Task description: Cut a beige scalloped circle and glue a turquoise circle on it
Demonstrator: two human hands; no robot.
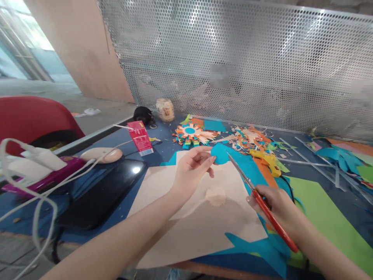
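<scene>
1. Main risk, prob.: the blue paper pc (220, 154) is small & held up in the air, so it could flex or twist under the scissors (260, 200) & end up w/ a ragged edge.
2. Fingers sit just across that pc from the blade tips; a slip of the R hand (275, 204) could nick one.
3. Yellow glue gun (267, 161) lies near the R hand, its black cord (289, 187) running close by; a sleeve-side swing could snag it.
4. L hand (194, 165): thumb & fingertips pinch the pc at its lower left edge, above the cream sheet (175, 243), where a round cream cutout (215, 195) lies.
5. R hand: curled round the red handles, blades pointing up & L, looking nearly together. Tips are at the pc's R edge; can't tell if they actually touch.
</scene>
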